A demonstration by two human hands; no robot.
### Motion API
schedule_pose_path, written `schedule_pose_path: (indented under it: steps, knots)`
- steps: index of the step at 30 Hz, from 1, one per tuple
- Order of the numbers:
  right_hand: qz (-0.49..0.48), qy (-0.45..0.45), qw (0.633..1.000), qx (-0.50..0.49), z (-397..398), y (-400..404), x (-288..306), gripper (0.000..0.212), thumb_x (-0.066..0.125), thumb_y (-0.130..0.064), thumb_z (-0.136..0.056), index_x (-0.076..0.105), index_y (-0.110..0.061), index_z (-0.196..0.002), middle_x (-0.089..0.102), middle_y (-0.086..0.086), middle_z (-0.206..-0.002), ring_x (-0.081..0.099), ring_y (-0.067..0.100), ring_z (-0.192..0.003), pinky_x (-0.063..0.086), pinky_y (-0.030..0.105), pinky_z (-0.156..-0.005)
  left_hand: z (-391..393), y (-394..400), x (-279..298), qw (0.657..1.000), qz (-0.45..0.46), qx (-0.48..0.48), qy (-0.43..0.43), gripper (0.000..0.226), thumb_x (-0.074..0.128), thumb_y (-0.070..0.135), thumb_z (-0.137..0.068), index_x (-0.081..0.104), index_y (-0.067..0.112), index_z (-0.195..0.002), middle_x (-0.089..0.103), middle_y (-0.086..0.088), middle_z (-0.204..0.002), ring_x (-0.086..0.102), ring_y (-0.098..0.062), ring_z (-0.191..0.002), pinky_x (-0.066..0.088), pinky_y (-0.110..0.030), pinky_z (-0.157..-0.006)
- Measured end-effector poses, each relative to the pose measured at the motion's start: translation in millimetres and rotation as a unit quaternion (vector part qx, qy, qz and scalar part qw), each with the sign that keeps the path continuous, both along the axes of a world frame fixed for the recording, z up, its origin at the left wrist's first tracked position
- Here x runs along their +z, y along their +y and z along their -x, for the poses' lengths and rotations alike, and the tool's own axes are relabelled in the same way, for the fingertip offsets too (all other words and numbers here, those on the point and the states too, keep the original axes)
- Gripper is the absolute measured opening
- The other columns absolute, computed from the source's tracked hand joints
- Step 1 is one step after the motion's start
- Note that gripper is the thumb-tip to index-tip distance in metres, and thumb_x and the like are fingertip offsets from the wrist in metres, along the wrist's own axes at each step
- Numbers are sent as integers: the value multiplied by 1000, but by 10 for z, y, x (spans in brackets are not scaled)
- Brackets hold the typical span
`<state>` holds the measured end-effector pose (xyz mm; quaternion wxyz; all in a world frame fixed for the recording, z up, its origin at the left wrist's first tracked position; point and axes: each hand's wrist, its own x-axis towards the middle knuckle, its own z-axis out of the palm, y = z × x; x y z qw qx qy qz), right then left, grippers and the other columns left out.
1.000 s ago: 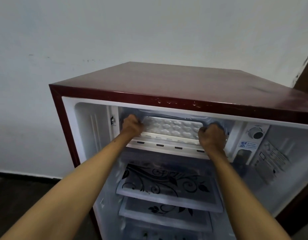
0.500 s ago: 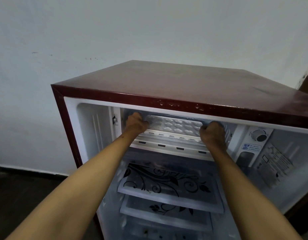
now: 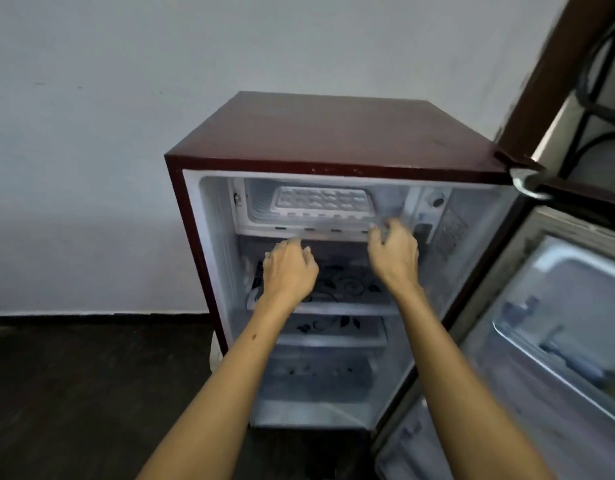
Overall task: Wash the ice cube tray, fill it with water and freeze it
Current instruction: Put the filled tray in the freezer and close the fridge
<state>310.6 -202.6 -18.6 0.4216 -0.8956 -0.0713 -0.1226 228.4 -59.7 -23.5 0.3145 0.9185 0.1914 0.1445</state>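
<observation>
The white plastic ice cube tray point(image 3: 321, 199) lay flat in the small freezer compartment point(image 3: 320, 216) at upper centre of the frame, inside the open maroon mini fridge point(image 3: 333, 133), probably set level so its water would not spill. Both hands were below and in front of it, clear of the tray. The left hand point(image 3: 288, 271) hung loosely curled and empty before the flower-patterned glass shelf point(image 3: 347, 289). The right hand point(image 3: 394, 252) was half open at the compartment's lower right edge; through the blur it seemed to hold nothing. The fridge door point(image 3: 548, 323) stood wide at right.
</observation>
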Motion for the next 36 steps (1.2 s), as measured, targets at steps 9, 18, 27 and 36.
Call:
schedule_pose_path:
  steps: [9,18,27,36]
  knots:
    - [-100,-1,995,-28,1744,-663,-368,35,49,-31,-98,58,-11,-125,62,3,-125,55,16,-116,38,21,-92,1153,-735,-206,997,14,-77,9,33,34,24,-100,54,2,-113,56,-15,-124,39,-33,-131,13,-47,-118]
    - [-150,-81,980,-102,2443,-1445,-470,25,50,-27,-98,66,-13,-112,68,-3,-108,62,11,-101,50,33,-90,1700,-1531,-275,987,42,-154,-3,34,32,24,-101,53,2,-118,56,-18,-125,44,-32,-126,15,-43,-118]
    - [-140,-224,945,-195,2910,-2754,-290,33,46,-31,-97,67,-9,-108,69,4,-105,61,14,-96,46,27,-86,2221,-2641,-136,970,97,-200,-94,27,36,22,-101,58,9,-106,60,-2,-94,57,-24,-94,37,-49,-103]
    - [-267,-327,824,-377,3160,-4468,-220,38,42,-26,-97,60,4,-111,64,17,-108,60,24,-100,45,24,-89,2835,-3844,38,954,91,-231,-165,29,38,22,-101,61,9,-114,66,-5,-110,59,-20,-102,44,-37,-95]
